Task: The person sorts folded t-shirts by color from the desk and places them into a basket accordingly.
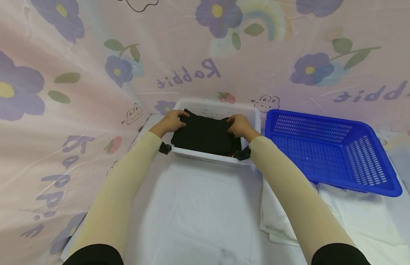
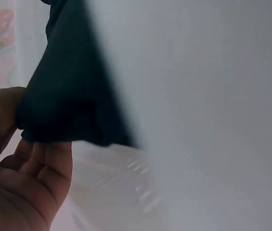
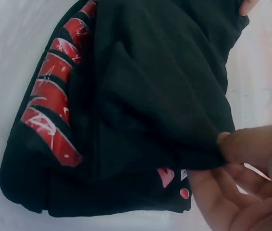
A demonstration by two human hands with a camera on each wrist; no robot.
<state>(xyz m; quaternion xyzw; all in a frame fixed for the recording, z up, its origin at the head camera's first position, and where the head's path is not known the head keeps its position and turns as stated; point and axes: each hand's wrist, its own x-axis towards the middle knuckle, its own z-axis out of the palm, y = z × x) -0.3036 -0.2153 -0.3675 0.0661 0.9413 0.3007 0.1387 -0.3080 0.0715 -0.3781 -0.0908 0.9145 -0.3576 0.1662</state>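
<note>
Writing: backdrop sheet (image 1: 92, 110) behind the hands reads "Rabbit", mirrored, in purple, repeated w/ flowers & strawberries. The black garment (image 1: 205, 134) carries red block print w/ white streaks, seen in right wrist view (image 3: 54, 101); letters not legible.

Pose: both forearms in beige sleeves (image 1: 125, 184) extend fwd, roughly parallel, converging on white basket (image 1: 211, 158); dark cuffs at the elbows.

Left hand (image 1: 171, 121): at far-left corner of the folded garment, fingers curled over the edge; left wrist view shows cloth (image 2: 64, 96) pinched betw. thumb & fingers (image 2: 44, 168). Clamped on fabric.

Right hand (image 1: 239, 125): at far-right corner, thumb on top, fingers under (image 3: 241, 183); top layer of cloth nipped betw. them. Also clamped on fabric.

Hands apart, one per corner. Garment lies folded in the white basket, betw. the hands. Blue basket (image 1: 330, 151) just right of right hand, touching or nearly touching the white one. White cloth (image 1: 198, 213) beneath both forearms; folded white textile (image 1: 277, 221) under right forearm.
</note>
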